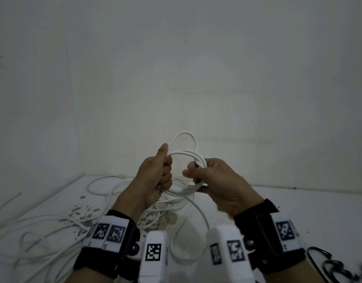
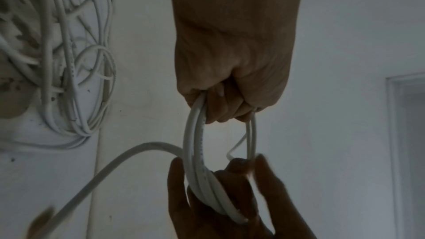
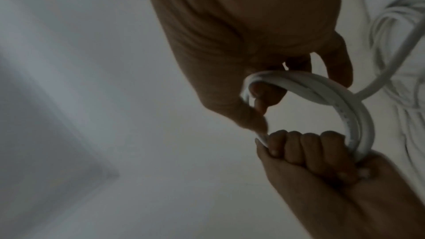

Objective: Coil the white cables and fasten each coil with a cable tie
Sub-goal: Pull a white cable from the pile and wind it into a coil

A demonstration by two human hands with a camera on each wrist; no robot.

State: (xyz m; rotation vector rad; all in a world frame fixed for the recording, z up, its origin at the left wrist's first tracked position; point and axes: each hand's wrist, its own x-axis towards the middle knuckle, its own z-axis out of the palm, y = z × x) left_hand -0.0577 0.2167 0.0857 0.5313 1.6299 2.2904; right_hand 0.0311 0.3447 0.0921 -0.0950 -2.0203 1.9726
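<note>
With the left hand (image 1: 155,174) clenched around the coil (image 1: 185,155), the right hand (image 1: 212,178), grasping its far side, should lay each new loop flat against the others.

Head looks down; wrists close, perhaps upward, sharing coil (image 1: 186,160)

White table (image 1: 310,213) fills lower part of head view; chipped, flaky paint patch (image 1: 82,211) at lower left. Pale wall (image 1: 196,68) takes up whole upper half, w/ thin vertical crack (image 1: 72,94) at left. Black wire clips (image 1: 327,262), blurred, lie at bottom right corner. Recessed door frame (image 2: 404,134) shows at right edge of left wrist view.
</note>
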